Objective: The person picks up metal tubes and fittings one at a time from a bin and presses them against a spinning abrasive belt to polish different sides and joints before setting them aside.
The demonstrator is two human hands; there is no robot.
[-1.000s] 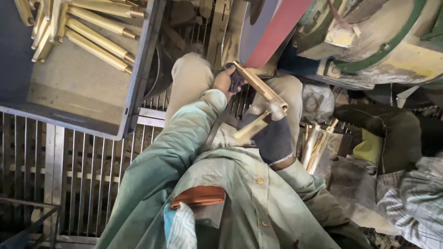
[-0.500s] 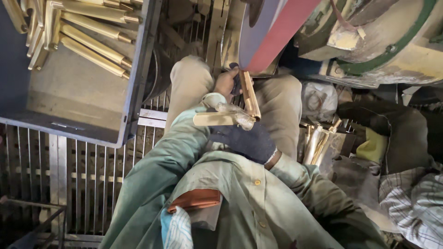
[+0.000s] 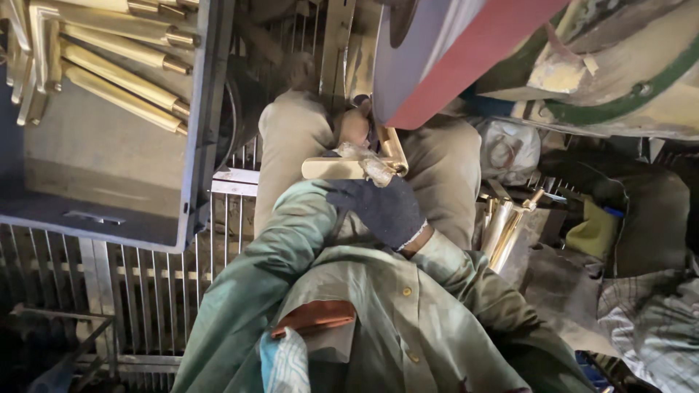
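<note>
An L-shaped brass handle lies across my lap, its short leg tucked up against the lower edge of a grey and red sanding belt. My right hand, in a dark glove, grips the handle near the bend, where a bit of clear wrap sits. My left hand, bare, holds the end of the handle right at the belt. My green sleeves and shirt fill the bottom of the view.
A grey metal tray at the upper left holds several long brass handles. More brass pieces stand by my right knee. A metal grate floor lies below, with the machine housing and cloth bundles at right.
The brass handle was held out in the open, angled to the right. Both hands have turned it and brought it up under the belt's edge.
</note>
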